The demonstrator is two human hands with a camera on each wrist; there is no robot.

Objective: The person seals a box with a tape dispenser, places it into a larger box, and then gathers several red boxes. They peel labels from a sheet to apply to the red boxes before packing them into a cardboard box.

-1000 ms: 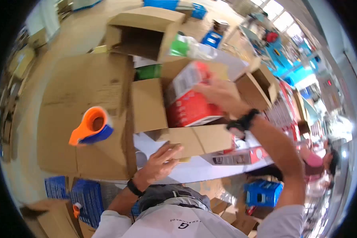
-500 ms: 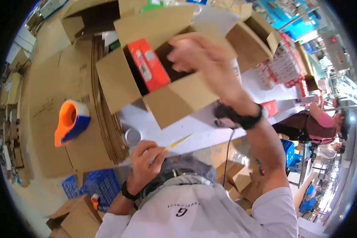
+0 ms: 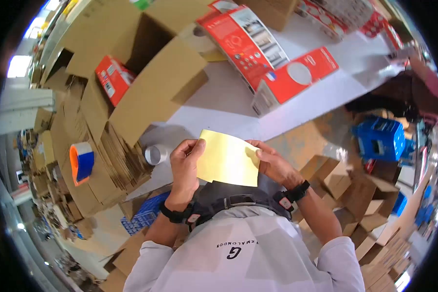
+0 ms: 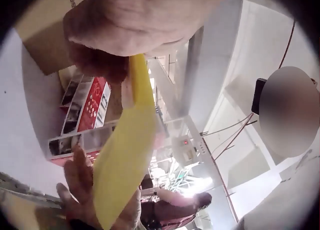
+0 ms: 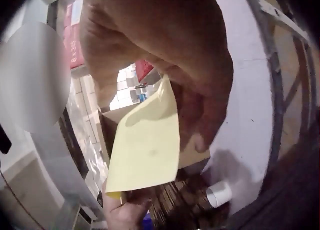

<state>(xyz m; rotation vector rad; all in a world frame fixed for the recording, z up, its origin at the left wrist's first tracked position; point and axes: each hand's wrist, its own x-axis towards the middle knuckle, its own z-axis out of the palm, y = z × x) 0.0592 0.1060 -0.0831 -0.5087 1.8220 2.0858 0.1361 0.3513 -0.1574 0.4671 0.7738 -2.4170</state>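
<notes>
A yellow sheet of paper is stretched between my two hands in front of my waist, slightly bowed. My left hand pinches its left edge, thumb on the near face. On the opposite edge, my right hand holds the sheet between thumb and fingers. In the left wrist view the yellow sheet hangs twisted below my left hand. The right wrist view has the yellow sheet curling under my right hand.
An open carton with a red box inside stands at the left. Two more red boxes lie on the white table. A tape roll sits near flattened cardboard, a tape dispenser farther left.
My right hand has left the open carton and come down to the yellow sheet, which my left hand held edge-on. The head view has turned, bringing the red boxes on the table nearer.
</notes>
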